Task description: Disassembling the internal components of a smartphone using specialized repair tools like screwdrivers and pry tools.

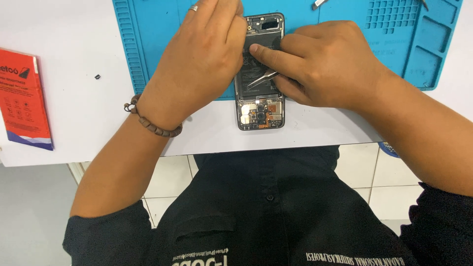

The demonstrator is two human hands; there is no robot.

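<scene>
An opened black phone (260,111) lies face down, half on a blue work mat (345,29) and half on the white table. Its battery and circuit boards are bare. My left hand (202,59), with a ring and a bead bracelet at the wrist, rests over the phone's left side and steadies it. My right hand (325,64) grips thin metal tweezers (263,78), whose tips point at the lower part of the battery. My right forefinger presses on the battery's middle.
A red and white packet (22,98) lies on the white table (98,128) at the far left. A tiny dark part (97,77) sits beside the mat's left edge. Small metal tools (318,4) lie on the mat's far edge. Compartments fill the mat's right end (423,54).
</scene>
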